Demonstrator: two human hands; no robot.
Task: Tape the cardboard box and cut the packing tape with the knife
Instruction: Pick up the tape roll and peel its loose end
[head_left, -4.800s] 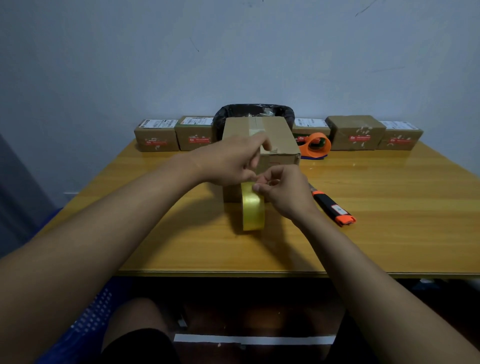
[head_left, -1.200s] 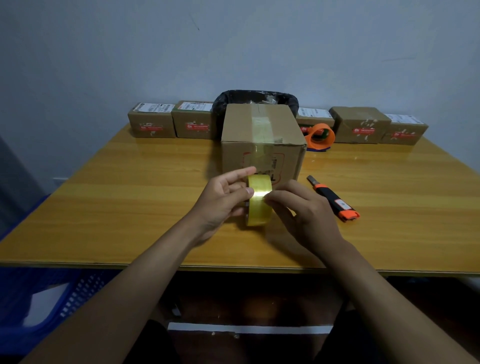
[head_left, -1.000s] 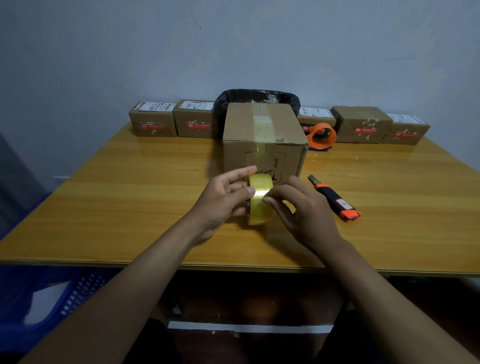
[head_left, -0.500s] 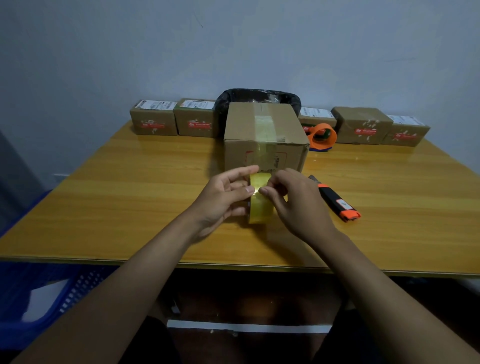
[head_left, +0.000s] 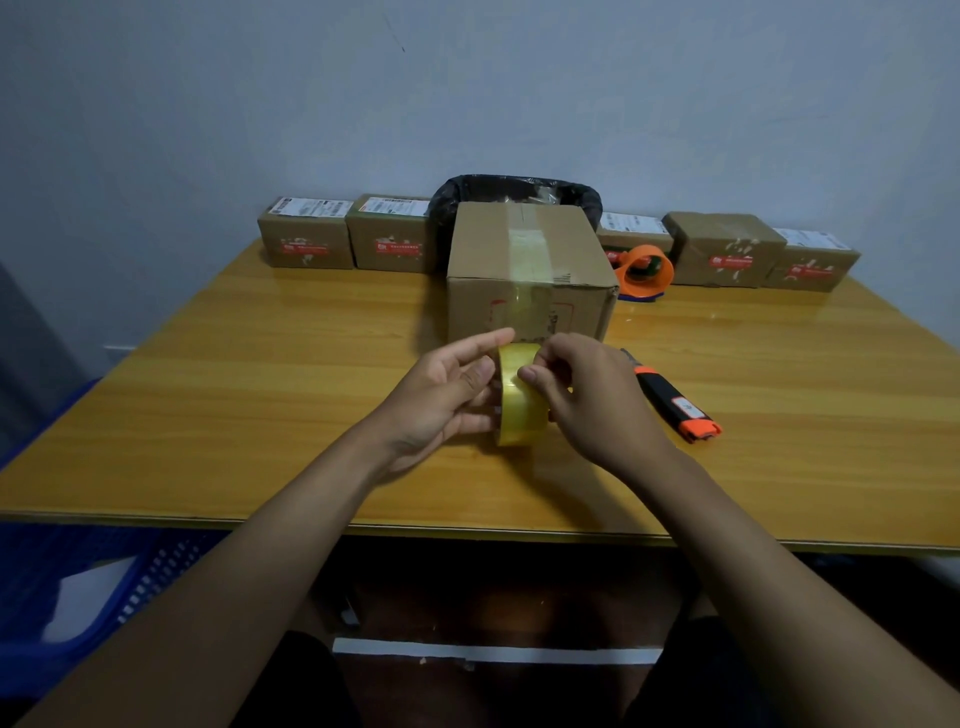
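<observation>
A brown cardboard box (head_left: 566, 254) stands at the middle of the wooden table (head_left: 260, 395), with clear tape running over its top and down its front face. Just in front of it a yellow tape roll (head_left: 521, 410) stands on edge. My left hand (head_left: 441, 400) holds the roll's left side, index finger stretched over its top. My right hand (head_left: 592, 400) grips the right side, its fingertips pinching at the roll's upper surface. A black and orange utility knife (head_left: 675, 402) lies on the table to the right of my right hand.
Several small labelled cardboard boxes (head_left: 306, 241) line the table's far edge along the wall. A black bin liner (head_left: 519, 189) shows behind the big box, and an orange tape dispenser (head_left: 647, 270) sits at its right. A blue crate (head_left: 67, 597) is below left.
Since the oldest frame both hands came down from the box's top front edge to the roll. Over the last second my right fingers shifted up onto the roll's top; the roll stayed put.
</observation>
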